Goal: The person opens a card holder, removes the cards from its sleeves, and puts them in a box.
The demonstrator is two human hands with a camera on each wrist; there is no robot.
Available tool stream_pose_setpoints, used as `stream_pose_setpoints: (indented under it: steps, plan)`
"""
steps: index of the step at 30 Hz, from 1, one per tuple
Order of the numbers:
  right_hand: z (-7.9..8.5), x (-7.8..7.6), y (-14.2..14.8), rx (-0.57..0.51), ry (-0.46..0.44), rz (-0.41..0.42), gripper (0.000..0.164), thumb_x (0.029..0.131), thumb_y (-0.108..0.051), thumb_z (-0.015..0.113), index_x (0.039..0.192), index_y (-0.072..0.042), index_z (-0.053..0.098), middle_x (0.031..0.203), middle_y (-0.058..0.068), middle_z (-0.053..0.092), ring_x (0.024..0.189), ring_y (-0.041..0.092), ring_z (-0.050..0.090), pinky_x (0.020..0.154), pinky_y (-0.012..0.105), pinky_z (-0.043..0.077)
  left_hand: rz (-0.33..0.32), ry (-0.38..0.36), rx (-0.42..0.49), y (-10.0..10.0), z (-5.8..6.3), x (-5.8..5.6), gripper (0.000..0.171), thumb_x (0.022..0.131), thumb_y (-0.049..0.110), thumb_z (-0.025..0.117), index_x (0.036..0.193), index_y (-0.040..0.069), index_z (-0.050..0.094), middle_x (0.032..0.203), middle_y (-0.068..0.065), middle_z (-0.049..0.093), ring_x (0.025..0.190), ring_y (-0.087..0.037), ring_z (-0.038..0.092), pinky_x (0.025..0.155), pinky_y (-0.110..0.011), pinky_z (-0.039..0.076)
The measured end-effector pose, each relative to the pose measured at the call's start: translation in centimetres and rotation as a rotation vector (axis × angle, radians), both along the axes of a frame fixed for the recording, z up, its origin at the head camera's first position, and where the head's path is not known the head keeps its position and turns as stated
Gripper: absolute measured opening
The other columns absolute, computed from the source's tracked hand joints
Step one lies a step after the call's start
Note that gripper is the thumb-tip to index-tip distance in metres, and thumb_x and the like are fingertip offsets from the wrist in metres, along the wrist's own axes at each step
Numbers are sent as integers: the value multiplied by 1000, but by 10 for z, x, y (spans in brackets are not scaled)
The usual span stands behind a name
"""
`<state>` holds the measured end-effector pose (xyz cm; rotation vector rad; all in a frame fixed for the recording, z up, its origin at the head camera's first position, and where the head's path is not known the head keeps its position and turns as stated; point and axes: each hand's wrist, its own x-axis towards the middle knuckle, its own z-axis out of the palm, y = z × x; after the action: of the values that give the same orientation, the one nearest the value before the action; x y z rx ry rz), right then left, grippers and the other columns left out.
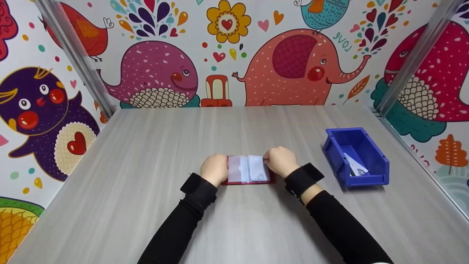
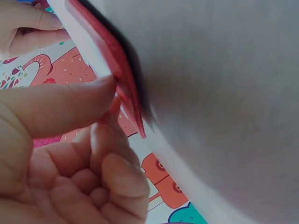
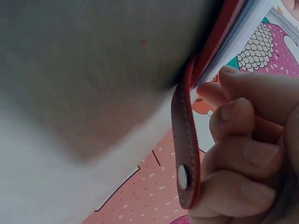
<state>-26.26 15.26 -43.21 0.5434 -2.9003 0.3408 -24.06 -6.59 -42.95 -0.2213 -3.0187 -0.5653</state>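
Observation:
A red card holder (image 1: 235,170) lies spread open on the table, its clear plastic sleeves facing up. At its left edge my left hand (image 1: 214,168) pinches the red cover between thumb and forefinger, the other fingers curled, as the left wrist view shows. My right hand (image 1: 282,161) is at the upper right edge, thumb and forefinger pinching the sleeves. In the right wrist view a strap (image 3: 186,140) with a metal snap hangs off the cover beside my curled fingers. What the sleeves contain is too faint to tell.
To the right stands a blue plastic bin (image 1: 368,180) with a white printed card or paper (image 1: 354,165) in it. The pale wood-grain table (image 1: 146,146) is bordered by walls with cartoon animals. Each wrist wears a black band (image 1: 303,179).

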Motion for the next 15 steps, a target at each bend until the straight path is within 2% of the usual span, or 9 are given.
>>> stream_pose_setpoints:
  steps: [4,8,15]
  plan:
    - [1,0,-2,37,18,18,8,85,-8,72,79,-10,76,83,9,73,79,33,68,66,48,54,-2,6,2,0,-1,0,10,77,-2,64,70,5,62,83,-12,69,76,-30,65,65,-44,53]
    - [1,2,-4,62,47,31,15,84,-8,72,69,-10,70,76,9,70,73,32,66,62,48,53,-6,7,1,0,-1,0,11,77,-2,64,70,5,62,82,-12,68,75,-29,65,65,-44,53]
    - [0,2,-6,78,62,48,16,84,-8,73,69,-10,69,76,8,70,73,32,67,63,48,53,-6,6,2,0,0,0,9,79,-1,64,72,5,63,83,-12,69,76,-29,65,66,-44,53]
